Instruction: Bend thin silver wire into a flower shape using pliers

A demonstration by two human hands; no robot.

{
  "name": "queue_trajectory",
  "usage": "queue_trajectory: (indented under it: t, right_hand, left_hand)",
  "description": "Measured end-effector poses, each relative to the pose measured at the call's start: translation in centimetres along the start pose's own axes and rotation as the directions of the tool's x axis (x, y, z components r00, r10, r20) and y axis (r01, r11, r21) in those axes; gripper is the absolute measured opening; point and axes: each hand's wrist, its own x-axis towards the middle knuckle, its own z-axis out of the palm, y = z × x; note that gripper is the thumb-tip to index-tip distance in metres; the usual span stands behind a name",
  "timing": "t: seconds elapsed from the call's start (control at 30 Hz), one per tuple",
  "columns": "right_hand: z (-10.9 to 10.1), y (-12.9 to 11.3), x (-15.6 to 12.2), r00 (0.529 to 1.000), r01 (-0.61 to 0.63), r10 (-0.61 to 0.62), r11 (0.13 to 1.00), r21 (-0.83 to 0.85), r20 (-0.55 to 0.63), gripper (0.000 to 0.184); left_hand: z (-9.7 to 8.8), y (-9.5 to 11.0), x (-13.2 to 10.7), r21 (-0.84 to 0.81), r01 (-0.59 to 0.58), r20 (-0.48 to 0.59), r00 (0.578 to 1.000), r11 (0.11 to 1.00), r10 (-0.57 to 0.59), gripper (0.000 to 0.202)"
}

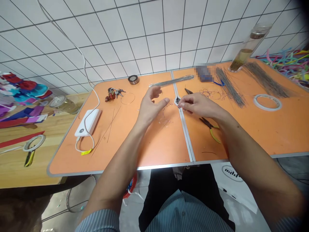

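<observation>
My left hand (151,108) hovers over the middle of the orange table (159,148), thumb and fingers spread, with nothing visible in it. Just right of the table's centre seam, my right hand (200,104) has its thumb and fingertips pinched together; whatever they hold is too small to make out. By those fingertips sits a metal fitting (177,100) on the seam. Yellow-handled pliers (212,130) lie below my right wrist, partly covered by the forearm. A dark pointed tool tip (188,91) shows behind the right hand, near coiled thin wire (213,94).
Wire bundles lie at the back (175,80) and right (230,87). A tape roll (267,102), a tilted-looking glass bottle (249,48), and a dark tape roll (133,79) stand around. Keys (117,92) and a white power bank (88,122) with a cable are on the left.
</observation>
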Motion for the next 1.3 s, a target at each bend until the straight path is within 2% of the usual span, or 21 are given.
queue_trajectory:
  t: [0.07, 0.17, 0.23, 0.27, 0.37, 0.5, 0.57, 0.63, 0.7, 0.77, 0.83, 0.9, 1.07, 1.17, 1.3]
  right_hand:
    - [0.0, 0.2, 0.1, 0.996, 0.062, -0.054, 0.991, -0.117, 0.074, 0.023]
    - [0.3, 0.6, 0.3, 0.987, 0.145, -0.131, 0.978, -0.151, 0.097, 0.025]
    - [0.5, 0.6, 0.4, 0.986, 0.157, -0.146, 0.974, -0.161, 0.081, 0.026]
    - [0.6, 0.5, 0.4, 0.986, 0.159, -0.148, 0.973, -0.167, 0.076, 0.027]
    - [0.3, -0.1, -0.1, 0.99, 0.141, -0.142, 0.965, -0.223, 0.013, 0.026]
    - [-1.5, -1.2, -3.5, 0.972, -0.029, -0.084, 0.883, -0.468, -0.218, 0.029]
    - [-2.3, -1.1, -6.3, 0.977, -0.112, -0.02, 0.796, -0.595, -0.21, 0.027]
    - [-2.6, -0.2, -9.3, 0.977, -0.205, 0.103, 0.684, -0.7, -0.185, 0.032]
    - [-2.6, 1.2, -11.9, 0.946, -0.32, 0.235, 0.569, -0.757, -0.224, 0.045]
    - [-2.3, 2.8, -13.6, 0.9, -0.399, 0.365, 0.473, -0.785, -0.238, 0.047]
    - [-2.0, 4.0, -14.3, 0.892, -0.411, 0.383, 0.468, -0.783, -0.239, 0.049]
    - [-1.8, 4.6, -14.2, 0.89, -0.417, 0.392, 0.488, -0.767, -0.235, 0.044]
    - [-1.1, 4.2, -13.1, 0.867, -0.461, 0.439, 0.532, -0.71, -0.235, 0.024]
    - [-0.2, 4.1, -12.9, 0.892, -0.421, 0.401, 0.574, -0.702, -0.207, 0.012]
    - [0.7, 4.3, -12.7, 0.926, -0.356, 0.325, 0.59, -0.725, -0.191, 0.016]
  left_hand:
    - [-0.1, 0.2, -0.1, 0.007, 0.06, 0.16, 0.985, 0.998, -0.06, 0.049]
    - [0.3, 0.2, -0.3, 0.011, 0.247, 0.369, 0.899, 0.969, -0.234, 0.041]
    - [0.7, 0.0, -0.5, 0.042, 0.324, 0.431, 0.847, 0.945, -0.31, 0.038]
    - [0.8, -0.2, -0.6, 0.059, 0.34, 0.44, 0.835, 0.938, -0.33, 0.036]
    - [0.9, -0.6, -0.5, 0.062, 0.336, 0.4, 0.854, 0.94, -0.332, 0.034]
    - [0.3, -0.5, -0.1, -0.094, 0.306, 0.298, 0.917, 0.947, -0.266, 0.034]
    - [0.0, -0.1, 0.1, -0.16, 0.305, 0.262, 0.93, 0.939, -0.257, 0.033]
    - [-0.2, 0.3, 0.2, -0.219, 0.321, 0.239, 0.933, 0.922, -0.268, 0.034]
    - [-0.3, 0.7, 0.3, -0.278, 0.347, 0.233, 0.929, 0.896, -0.287, 0.036]
    - [-0.4, 1.0, 0.3, -0.33, 0.368, 0.243, 0.923, 0.869, -0.298, 0.04]
    - [-0.3, 1.2, 0.3, -0.365, 0.371, 0.253, 0.922, 0.854, -0.292, 0.043]
    - [-0.3, 1.2, 0.3, -0.391, 0.371, 0.262, 0.922, 0.842, -0.285, 0.042]
    - [-0.5, 1.4, 0.3, -0.442, 0.373, 0.284, 0.921, 0.816, -0.267, 0.035]
    - [-0.6, 1.6, 0.3, -0.451, 0.365, 0.288, 0.923, 0.814, -0.254, 0.033]
    - [-0.6, 1.6, 0.2, -0.456, 0.38, 0.281, 0.919, 0.805, -0.275, 0.034]
